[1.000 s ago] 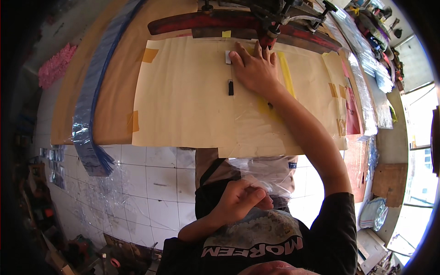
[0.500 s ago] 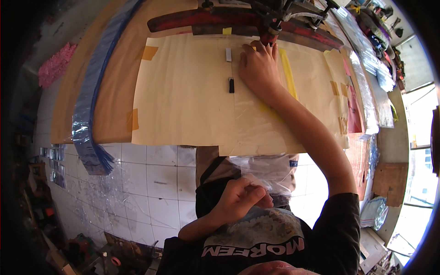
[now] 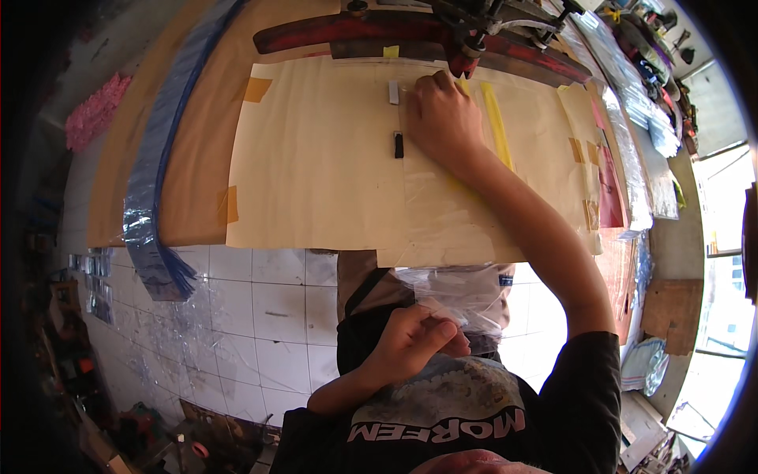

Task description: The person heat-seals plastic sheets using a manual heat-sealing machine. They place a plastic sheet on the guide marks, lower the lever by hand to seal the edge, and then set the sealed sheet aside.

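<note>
At the far edge of the bench, under the red bar (image 3: 355,31) of a sealing machine, the person's right hand (image 3: 444,118) lies palm down on a clear plastic bag (image 3: 442,213), fingers together and pressed flat, apparently to keep the film from sliding as its mouth sits beneath the bar. That bag stretches back over the pale taped paper sheet (image 3: 316,158) to the near edge of the bench. Just left of the hand sit a small grey block (image 3: 394,92) and a small black marker piece (image 3: 399,144), seemingly guides for lining up the bag's edge. A yellow strip (image 3: 497,126) runs along the sheet on the hand's other side. Down at waist level the left hand (image 3: 414,340) is closed on a bunch of clear plastic bags (image 3: 466,296), held against the body, likely kept ready as stock. A roll of blue-tinted film (image 3: 158,174) drapes off the bench at the left.
</note>
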`<state>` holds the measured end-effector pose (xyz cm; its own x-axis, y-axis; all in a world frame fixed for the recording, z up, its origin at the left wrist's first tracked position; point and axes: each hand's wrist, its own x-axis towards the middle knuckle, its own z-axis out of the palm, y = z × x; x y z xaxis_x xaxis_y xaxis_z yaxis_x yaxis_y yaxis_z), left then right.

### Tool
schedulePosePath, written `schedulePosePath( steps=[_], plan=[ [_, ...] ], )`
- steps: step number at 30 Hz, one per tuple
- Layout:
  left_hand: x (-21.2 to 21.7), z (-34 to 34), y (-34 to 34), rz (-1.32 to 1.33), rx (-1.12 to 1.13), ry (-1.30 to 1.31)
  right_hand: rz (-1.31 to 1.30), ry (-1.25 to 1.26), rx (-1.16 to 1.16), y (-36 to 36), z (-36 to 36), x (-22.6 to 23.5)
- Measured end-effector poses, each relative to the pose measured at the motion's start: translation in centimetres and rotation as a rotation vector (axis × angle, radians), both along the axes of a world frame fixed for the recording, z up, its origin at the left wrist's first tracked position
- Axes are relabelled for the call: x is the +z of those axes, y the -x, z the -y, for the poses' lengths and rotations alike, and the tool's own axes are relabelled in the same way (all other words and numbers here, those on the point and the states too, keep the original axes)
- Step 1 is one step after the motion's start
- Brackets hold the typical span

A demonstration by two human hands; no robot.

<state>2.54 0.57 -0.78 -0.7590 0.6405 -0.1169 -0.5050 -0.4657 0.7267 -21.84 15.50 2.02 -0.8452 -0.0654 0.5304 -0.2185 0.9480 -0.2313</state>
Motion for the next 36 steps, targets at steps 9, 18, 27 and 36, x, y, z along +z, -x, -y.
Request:
schedulePosePath(
  steps=[9,18,27,36],
  plan=[
    [-0.4,0.3,-0.2,0.001,0.006,0.002,-0.07,-0.073,0.122,-2.9,0.1,-0.5],
    [-0.5,0.2,-0.4,-0.014,0.019,-0.005,-0.09,-0.067,0.121,-3.1,0.1,-0.6],
    [-0.5,0.3,-0.4,-0.005,0.01,0.015,-0.017,-0.075,0.101,-3.4,0.1,0.0],
    [-0.6,0.1,-0.5,-0.004,0.037,0.042,-0.024,-0.098,0.07,-3.3,0.1,-0.6]
  ],
)
